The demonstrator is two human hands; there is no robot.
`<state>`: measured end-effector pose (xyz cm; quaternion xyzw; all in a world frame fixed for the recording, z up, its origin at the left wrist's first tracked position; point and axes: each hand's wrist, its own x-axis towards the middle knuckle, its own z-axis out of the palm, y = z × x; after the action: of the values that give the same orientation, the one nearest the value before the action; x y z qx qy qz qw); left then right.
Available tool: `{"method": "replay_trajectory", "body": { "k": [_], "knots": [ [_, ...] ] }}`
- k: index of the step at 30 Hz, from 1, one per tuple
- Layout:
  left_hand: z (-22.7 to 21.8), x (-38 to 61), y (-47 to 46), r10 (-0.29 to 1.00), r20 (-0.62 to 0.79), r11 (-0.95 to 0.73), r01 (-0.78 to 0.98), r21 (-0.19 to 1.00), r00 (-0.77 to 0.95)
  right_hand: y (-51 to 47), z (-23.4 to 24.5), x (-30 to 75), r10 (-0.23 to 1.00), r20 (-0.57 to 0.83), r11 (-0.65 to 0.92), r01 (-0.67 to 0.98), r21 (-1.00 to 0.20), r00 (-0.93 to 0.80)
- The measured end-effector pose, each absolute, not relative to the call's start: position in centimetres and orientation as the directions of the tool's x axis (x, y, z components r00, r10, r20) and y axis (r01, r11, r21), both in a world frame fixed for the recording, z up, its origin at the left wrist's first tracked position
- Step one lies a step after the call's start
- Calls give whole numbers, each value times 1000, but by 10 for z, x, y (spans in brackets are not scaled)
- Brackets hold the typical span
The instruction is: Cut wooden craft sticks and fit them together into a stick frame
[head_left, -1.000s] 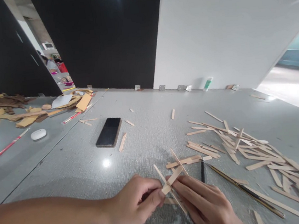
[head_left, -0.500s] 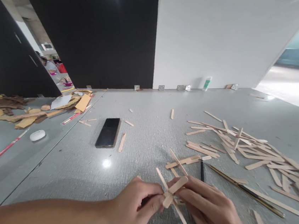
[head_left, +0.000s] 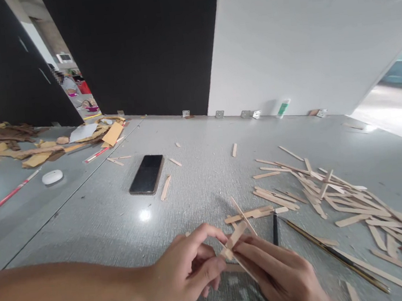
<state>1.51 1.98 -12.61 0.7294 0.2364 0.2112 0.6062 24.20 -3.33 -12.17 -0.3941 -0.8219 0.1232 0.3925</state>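
Observation:
Both of my hands meet low in the middle over the grey table. My left hand pinches a small cross of flat wooden sticks with thumb and fingers. My right hand grips the same crossed sticks from the right, its fingers pressed along them. Just beyond my hands lie a few more loose sticks and a black pen.
A heap of wooden sticks spreads over the table's right side, with a long dark rod beside it. A black phone lies further back. Cardboard scraps and a white mouse lie on the left table.
The crossed sticks have been turned and lowered between my fingers. My left index finger has lifted and stretched over them. The view has shifted slightly.

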Motion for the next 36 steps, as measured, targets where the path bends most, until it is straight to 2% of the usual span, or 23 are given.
{"method": "replay_trajectory", "body": {
  "k": [3,8,16,22,29,32,36],
  "knots": [
    [-124,16,20,648,-17,-87,96,992,762,-36,-127,243,784,554,581,649,-492,-282],
    [-123,18,21,643,-6,-125,113,986,765,-38,-129,239,763,547,609,668,-428,-345],
    [-120,18,22,660,-57,4,73,997,749,-38,-132,231,824,493,523,708,-474,-279],
    [-123,20,20,723,-64,188,-107,976,688,-40,-130,229,731,638,547,766,-338,-241],
    [-126,18,26,597,-39,97,-24,995,801,-46,-137,236,651,696,621,741,-257,-304],
    [-126,18,27,549,-26,68,-14,998,835,-46,-139,238,652,686,647,709,-282,-322],
    [-124,17,25,572,-36,45,13,999,819,-46,-137,238,709,621,639,677,-365,-334]
  ]
}}
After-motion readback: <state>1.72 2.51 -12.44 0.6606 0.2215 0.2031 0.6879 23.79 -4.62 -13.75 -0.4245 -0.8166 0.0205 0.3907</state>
